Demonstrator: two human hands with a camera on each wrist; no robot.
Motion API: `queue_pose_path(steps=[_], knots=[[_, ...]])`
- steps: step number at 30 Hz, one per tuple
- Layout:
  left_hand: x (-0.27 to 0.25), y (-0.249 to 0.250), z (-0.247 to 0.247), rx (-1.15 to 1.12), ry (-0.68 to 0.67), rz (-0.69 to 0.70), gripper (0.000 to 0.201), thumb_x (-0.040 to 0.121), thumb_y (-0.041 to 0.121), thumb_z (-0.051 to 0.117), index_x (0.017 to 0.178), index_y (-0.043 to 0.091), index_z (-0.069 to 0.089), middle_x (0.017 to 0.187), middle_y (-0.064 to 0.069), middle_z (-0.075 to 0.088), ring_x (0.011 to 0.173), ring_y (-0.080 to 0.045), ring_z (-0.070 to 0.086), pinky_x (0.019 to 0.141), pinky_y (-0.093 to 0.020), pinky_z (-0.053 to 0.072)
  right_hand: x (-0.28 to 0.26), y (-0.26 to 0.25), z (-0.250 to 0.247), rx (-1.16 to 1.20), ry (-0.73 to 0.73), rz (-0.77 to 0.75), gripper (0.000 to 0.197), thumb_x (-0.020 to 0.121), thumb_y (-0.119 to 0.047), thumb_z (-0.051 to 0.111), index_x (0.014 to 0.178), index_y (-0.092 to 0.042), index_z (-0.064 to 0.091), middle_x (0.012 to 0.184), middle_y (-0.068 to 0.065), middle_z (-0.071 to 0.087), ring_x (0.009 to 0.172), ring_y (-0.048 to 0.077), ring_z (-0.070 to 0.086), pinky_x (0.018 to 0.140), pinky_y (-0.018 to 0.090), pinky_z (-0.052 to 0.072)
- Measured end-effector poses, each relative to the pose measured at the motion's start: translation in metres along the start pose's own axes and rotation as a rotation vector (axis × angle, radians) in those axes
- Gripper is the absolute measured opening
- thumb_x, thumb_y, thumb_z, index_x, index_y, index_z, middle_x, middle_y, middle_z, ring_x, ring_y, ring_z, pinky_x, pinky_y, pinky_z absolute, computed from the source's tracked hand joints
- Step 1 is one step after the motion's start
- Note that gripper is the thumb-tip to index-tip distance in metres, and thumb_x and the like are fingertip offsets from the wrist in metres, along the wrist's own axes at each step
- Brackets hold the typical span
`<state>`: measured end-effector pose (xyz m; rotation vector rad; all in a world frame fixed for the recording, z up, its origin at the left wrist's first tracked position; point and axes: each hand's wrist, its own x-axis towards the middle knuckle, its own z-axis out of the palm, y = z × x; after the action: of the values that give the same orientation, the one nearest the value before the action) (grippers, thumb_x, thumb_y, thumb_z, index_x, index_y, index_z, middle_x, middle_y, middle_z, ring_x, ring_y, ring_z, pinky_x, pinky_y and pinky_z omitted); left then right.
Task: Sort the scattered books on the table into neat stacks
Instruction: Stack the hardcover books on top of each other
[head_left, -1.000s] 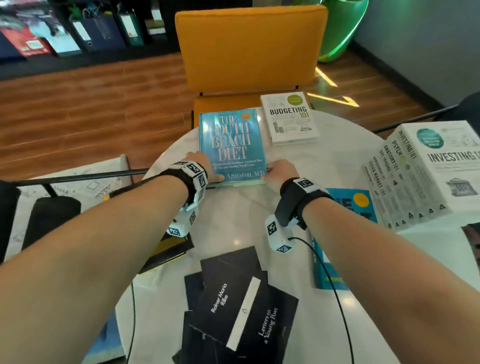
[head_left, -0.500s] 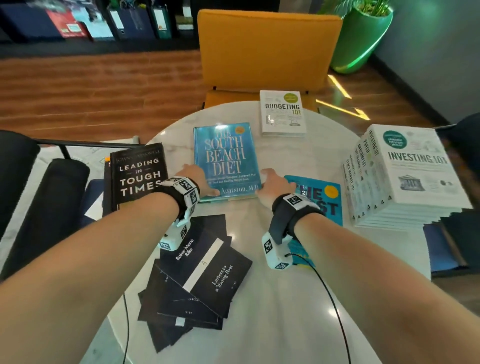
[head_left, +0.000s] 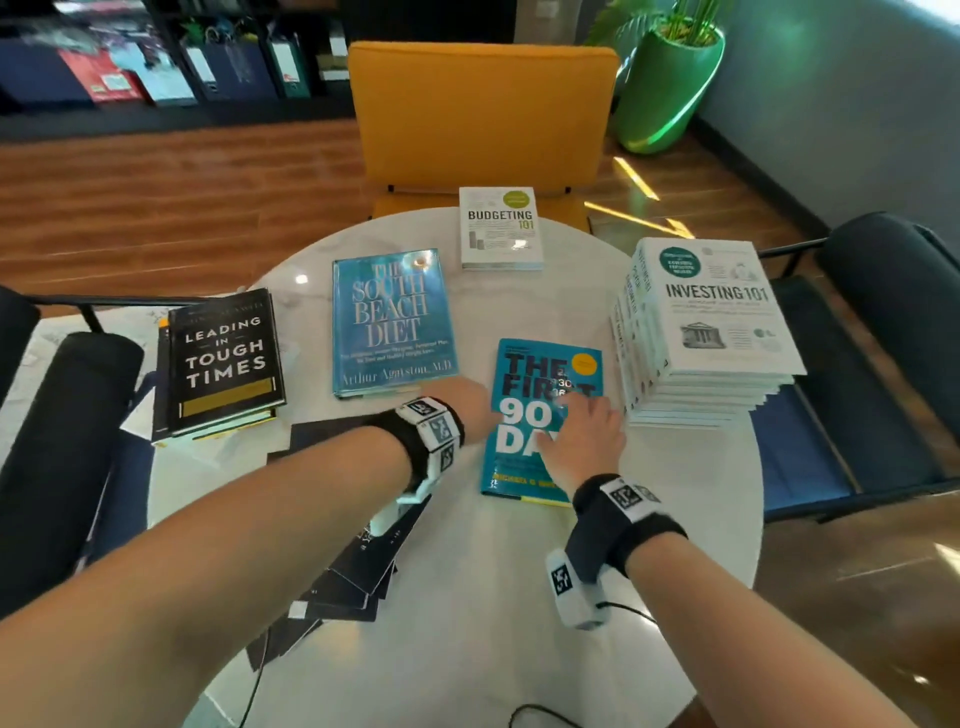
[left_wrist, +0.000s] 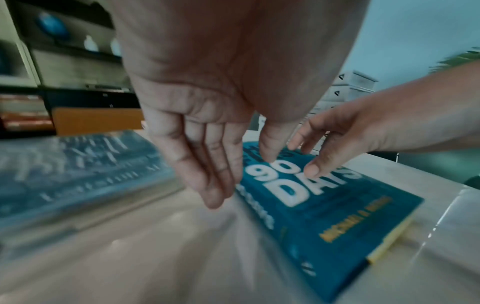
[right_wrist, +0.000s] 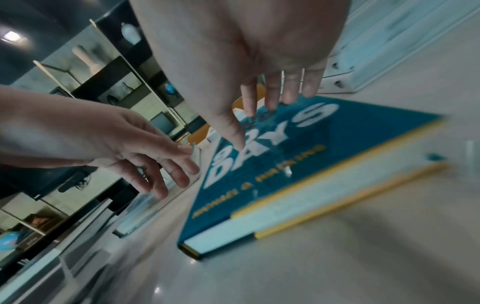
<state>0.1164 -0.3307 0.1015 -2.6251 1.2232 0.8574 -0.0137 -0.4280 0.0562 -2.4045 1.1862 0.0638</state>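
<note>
A teal book titled The First 90 Days (head_left: 540, 374) (left_wrist: 324, 207) (right_wrist: 324, 148) lies flat on the round white table (head_left: 467, 597). My right hand (head_left: 587, 426) (right_wrist: 272, 98) hovers over its cover with fingers spread and straight. My left hand (head_left: 472, 402) (left_wrist: 218, 185) is open beside the book's left edge, holding nothing. The blue South Beach Diet book (head_left: 392, 322) lies just beyond it. A white Budgeting 101 book (head_left: 500, 228) sits at the far edge. Leading in Tough Times (head_left: 226, 364) tops a small pile at left.
A tall stack of white 101 books (head_left: 701, 332) stands at the right. Several thin black booklets (head_left: 337, 571) are fanned under my left forearm. An orange chair (head_left: 483, 119) faces me; dark chairs flank the table. A green planter (head_left: 665, 88) stands on the floor.
Both hands left the South Beach Diet book's near edge and moved right toward the teal book. The head view shifted, bringing more of the table into sight.
</note>
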Motion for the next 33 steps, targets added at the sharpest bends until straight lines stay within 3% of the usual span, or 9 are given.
queue_pose_path(steps=[5,11,15,19,22,24,27,30,33], knots=[[0.01,0.029,0.025,-0.112,-0.102,-0.122,0.056,0.098,0.052,0.038,0.122,0.005,0.058,0.123,-0.017,0.06,0.106,-0.029,0.06,0.077,-0.03,0.043,-0.005,0.04,0.011,0.149,-0.018,0.183,0.08,0.074,-0.051,0.073,0.135,-0.012,0.04,0.129,0.013,0.044,0.122,0.031,0.039,0.101,0.039,0.036],[0.01,0.04,0.045,-0.168,-0.048,-0.281,0.074,0.089,0.063,0.048,0.131,0.002,0.043,0.132,-0.016,0.049,0.122,-0.031,0.047,0.097,-0.038,0.042,0.001,0.052,0.025,0.225,-0.13,0.208,0.063,0.075,-0.056,0.067,0.124,-0.019,0.053,0.122,0.01,0.053,0.115,0.029,0.041,0.093,0.033,0.036],[0.003,0.043,0.053,-0.434,0.0,-0.316,0.069,0.091,0.044,0.06,0.136,0.0,0.03,0.131,-0.017,0.05,0.119,-0.031,0.052,0.091,-0.036,0.044,-0.004,0.052,0.021,0.338,-0.154,0.251,0.077,0.06,-0.063,0.054,0.123,-0.019,0.054,0.12,0.01,0.054,0.115,0.03,0.041,0.088,0.033,0.035],[-0.009,0.034,0.038,-0.799,0.038,-0.24,0.07,0.094,0.023,0.061,0.139,-0.005,0.015,0.13,-0.018,0.054,0.115,-0.03,0.058,0.093,-0.038,0.049,-0.008,0.045,0.018,0.53,-0.155,0.272,0.075,0.064,-0.062,0.053,0.126,-0.019,0.051,0.122,0.01,0.051,0.119,0.029,0.042,0.096,0.035,0.036],[-0.023,0.02,0.017,-0.917,0.101,-0.186,0.056,0.094,0.016,0.06,0.135,-0.001,0.025,0.131,-0.014,0.053,0.116,-0.024,0.056,0.092,-0.032,0.047,-0.006,0.03,0.011,0.854,-0.143,0.266,0.05,0.083,-0.041,0.065,0.12,-0.017,0.043,0.111,0.003,0.061,0.099,0.019,0.061,0.082,0.032,0.052],[-0.03,0.005,0.004,-0.948,0.151,-0.181,0.054,0.094,0.015,0.061,0.134,0.0,0.029,0.129,-0.012,0.055,0.113,-0.021,0.057,0.085,-0.027,0.044,-0.003,0.01,0.005,0.968,-0.171,0.233,0.041,0.09,-0.025,0.064,0.119,-0.017,0.035,0.104,0.0,0.061,0.092,0.017,0.064,0.072,0.025,0.051],[-0.036,-0.026,-0.016,-0.919,0.26,-0.185,0.052,0.092,0.018,0.064,0.134,0.001,0.037,0.122,-0.003,0.057,0.115,-0.022,0.057,0.082,-0.022,0.039,0.014,-0.028,0.002,1.03,-0.173,0.161,0.039,0.092,-0.019,0.063,0.116,-0.014,0.033,0.109,0.004,0.057,0.094,0.018,0.062,0.073,0.024,0.05],[-0.032,-0.064,-0.031,-0.812,0.236,-0.141,0.044,0.087,0.021,0.071,0.126,0.006,0.055,0.12,0.001,0.062,0.112,-0.019,0.06,0.085,-0.02,0.041,0.038,-0.068,0.005,0.973,-0.184,0.084,0.037,0.09,-0.021,0.065,0.112,-0.014,0.035,0.119,0.01,0.056,0.098,0.02,0.063,0.078,0.029,0.052],[-0.021,-0.099,-0.033,-0.718,0.176,-0.122,0.063,0.069,0.039,0.083,0.123,0.017,0.062,0.124,-0.001,0.066,0.112,-0.019,0.062,0.1,-0.035,0.048,0.057,-0.105,0.014,0.856,-0.203,0.001,0.036,0.089,-0.024,0.066,0.11,-0.014,0.039,0.126,0.014,0.052,0.104,0.024,0.062,0.087,0.036,0.053]])
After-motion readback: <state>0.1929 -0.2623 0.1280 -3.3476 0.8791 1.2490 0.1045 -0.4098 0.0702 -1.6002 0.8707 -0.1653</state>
